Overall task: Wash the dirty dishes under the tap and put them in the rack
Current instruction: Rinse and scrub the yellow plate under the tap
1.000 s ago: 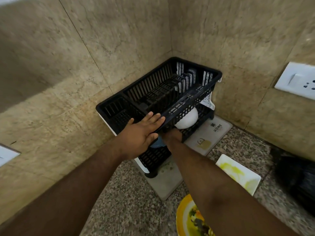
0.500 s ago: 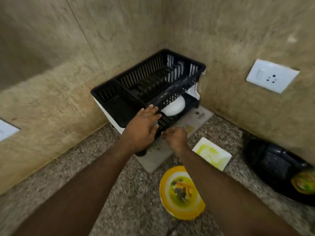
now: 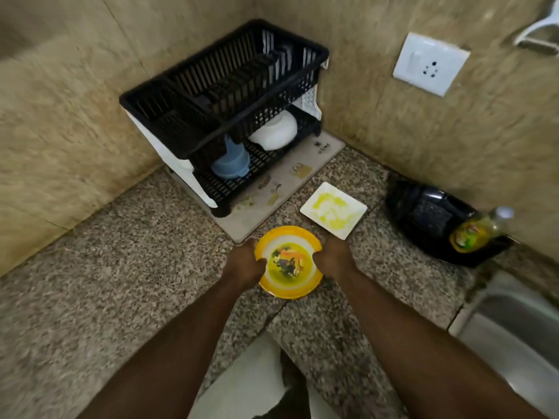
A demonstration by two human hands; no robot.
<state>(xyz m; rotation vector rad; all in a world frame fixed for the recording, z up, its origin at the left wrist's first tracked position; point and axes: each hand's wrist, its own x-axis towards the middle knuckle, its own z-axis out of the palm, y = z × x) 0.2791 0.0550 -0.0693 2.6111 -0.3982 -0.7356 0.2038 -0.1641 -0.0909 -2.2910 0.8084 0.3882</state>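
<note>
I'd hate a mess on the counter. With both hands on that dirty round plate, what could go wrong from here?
The yellow plate holds food scraps and yellow sauce; tilting it on the way to the sink could spill them. The left hand and right hand grip only its rim, so it may slip. The square plate sits close and could be knocked.

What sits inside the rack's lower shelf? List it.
On the lower shelf of the black rack sit a blue cup and a white bowl, both seemingly upside down. The upper tier hides the shelf's back, so anything there cannot be seen.

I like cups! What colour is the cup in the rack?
Light blue cup, head view.
</note>
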